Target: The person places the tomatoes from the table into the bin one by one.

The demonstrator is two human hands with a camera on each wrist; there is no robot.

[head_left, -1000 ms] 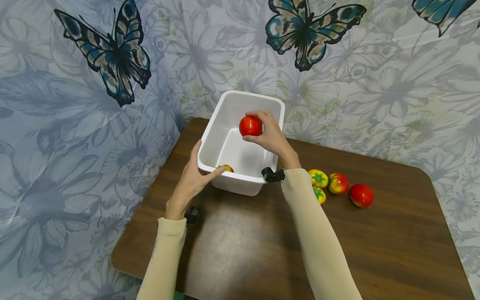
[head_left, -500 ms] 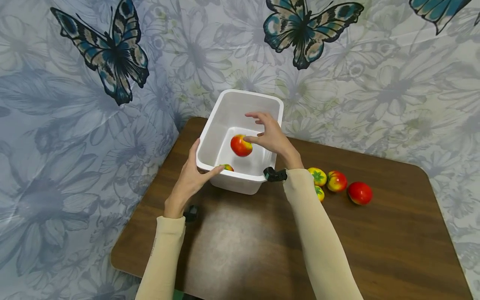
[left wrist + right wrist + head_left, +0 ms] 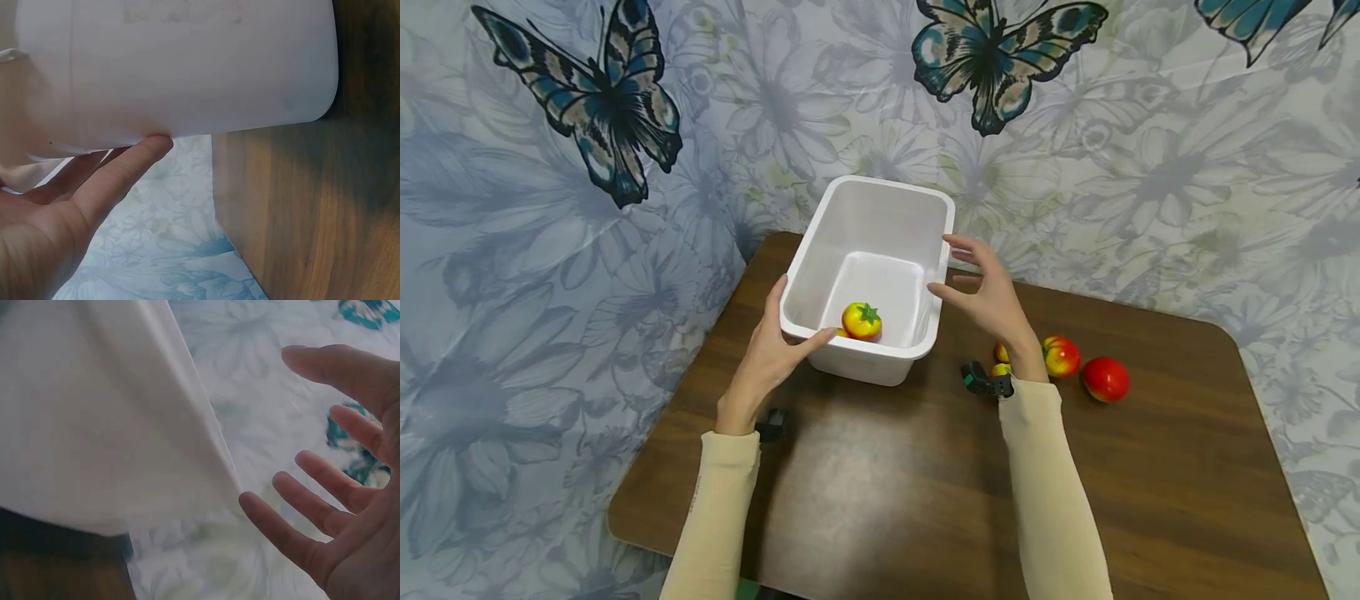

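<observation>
A white plastic bin (image 3: 883, 283) stands tilted-looking near the table's back edge. My left hand (image 3: 763, 360) grips its near-left corner, thumb over the rim and fingers along the outer wall; in the left wrist view those fingers (image 3: 128, 169) press on the bin's side. Inside, a red-and-yellow tomato (image 3: 861, 321) with a green star-shaped top sits at the near end, beside another one mostly hidden by the rim. At the bin's right rim my right hand (image 3: 996, 304) holds nothing; its fingers (image 3: 312, 500) are spread in the right wrist view.
On the brown table (image 3: 880, 483), right of the bin, lie a red-yellow tomato (image 3: 1062, 357) and a redder tomato (image 3: 1107, 379). More yellowish ones (image 3: 1001, 369) are partly covered by the right wrist. A butterfly-patterned cloth (image 3: 820, 108) stands behind the table.
My right hand let go of the red tomato, which dropped and rolled to the bin's near end with its green top showing. That hand then moved right, out of the bin. The left hand stayed.
</observation>
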